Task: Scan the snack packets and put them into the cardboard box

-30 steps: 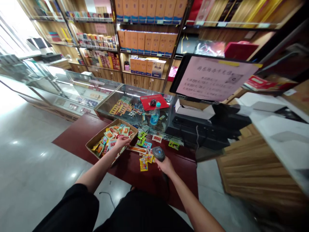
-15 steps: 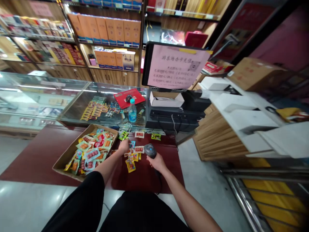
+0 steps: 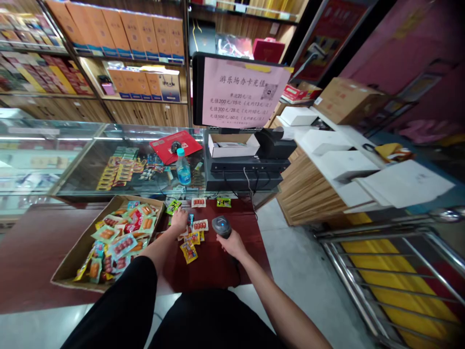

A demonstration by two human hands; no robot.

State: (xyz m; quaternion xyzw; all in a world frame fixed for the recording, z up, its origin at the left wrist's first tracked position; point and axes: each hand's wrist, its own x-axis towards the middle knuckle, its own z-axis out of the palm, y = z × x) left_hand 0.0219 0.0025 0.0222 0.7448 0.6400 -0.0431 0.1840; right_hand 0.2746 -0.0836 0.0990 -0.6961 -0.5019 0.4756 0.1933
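Your right hand (image 3: 232,245) is clamped around the scanner (image 3: 221,226), your left hand (image 3: 179,221), apart, is at a green packet (image 3: 174,206) near the far edge of the red counter (image 3: 214,266), hold indeterminable, packet-handling apparently in hand, next requiring a fingertip pinch.

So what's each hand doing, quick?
Left hand: at a green packet; can't tell if it's gripping.
Right hand: closed around the handheld scanner.

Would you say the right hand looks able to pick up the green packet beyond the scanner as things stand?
Probably not: the right hand is closed around the scanner, though no other object seems to stand between it and the green packet.
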